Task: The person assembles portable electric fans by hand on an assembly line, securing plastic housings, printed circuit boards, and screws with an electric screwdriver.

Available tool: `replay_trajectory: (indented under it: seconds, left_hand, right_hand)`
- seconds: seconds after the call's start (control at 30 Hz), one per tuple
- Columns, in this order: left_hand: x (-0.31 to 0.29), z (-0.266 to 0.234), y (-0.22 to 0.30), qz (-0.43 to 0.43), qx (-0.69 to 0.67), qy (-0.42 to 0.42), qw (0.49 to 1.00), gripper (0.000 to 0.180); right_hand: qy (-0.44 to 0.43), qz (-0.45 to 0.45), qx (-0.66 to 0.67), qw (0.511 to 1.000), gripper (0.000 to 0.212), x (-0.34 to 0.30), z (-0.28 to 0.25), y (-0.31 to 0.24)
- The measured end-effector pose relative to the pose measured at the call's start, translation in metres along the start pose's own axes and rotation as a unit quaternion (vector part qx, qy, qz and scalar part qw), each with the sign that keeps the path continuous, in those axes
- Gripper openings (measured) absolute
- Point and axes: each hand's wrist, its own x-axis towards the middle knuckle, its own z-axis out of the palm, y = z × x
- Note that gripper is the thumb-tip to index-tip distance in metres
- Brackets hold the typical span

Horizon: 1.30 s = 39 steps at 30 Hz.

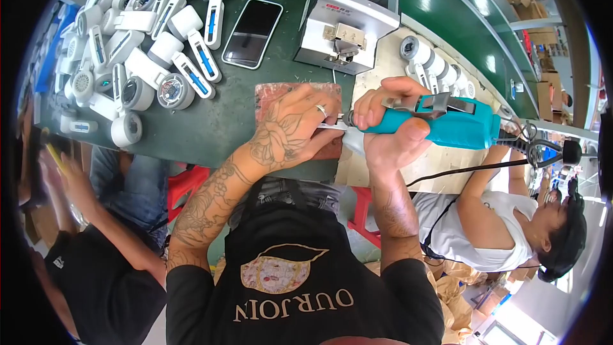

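My right hand (394, 129) is wrapped round a teal electric screwdriver (450, 126) with a metal lever along its top. The tool lies nearly level, its tip pointing left toward a small white part (333, 126). Over a reddish worn pad (271, 92), my left hand (297, 124) is closed on that white part, pinching it between thumb and fingers. Most of the part is hidden by the fingers, so its kind does not show. The screwdriver tip appears to meet the part's right end.
Many white handheld fans (159, 51) are heaped at the left. A phone (253, 33) and a grey metal machine (348, 16) stand beyond my hands. More white fans (434, 64) line the right. A black cord (472, 169) trails from the right. People sit on both sides.
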Motion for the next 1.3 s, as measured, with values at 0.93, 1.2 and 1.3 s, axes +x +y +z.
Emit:
replay_trajectory:
  seconds: [0.93,1.2,1.3]
  left_hand:
    - [0.005,-0.007,-0.008,0.005,0.106,0.018,0.994,0.043]
    - [0.007,-0.007,-0.011,0.001,0.098,0.03,0.995,0.042]
    - [0.006,-0.005,-0.013,0.002,0.097,0.03,0.995,0.042]
  right_hand:
    - [0.005,-0.077,-0.021,0.997,0.04,0.086,0.02,0.041]
    - [-0.018,-0.015,0.058,0.998,0.046,0.042,0.002,0.014]
    - [0.012,0.0,-0.028,1.0,0.065,0.038,0.001,0.015]
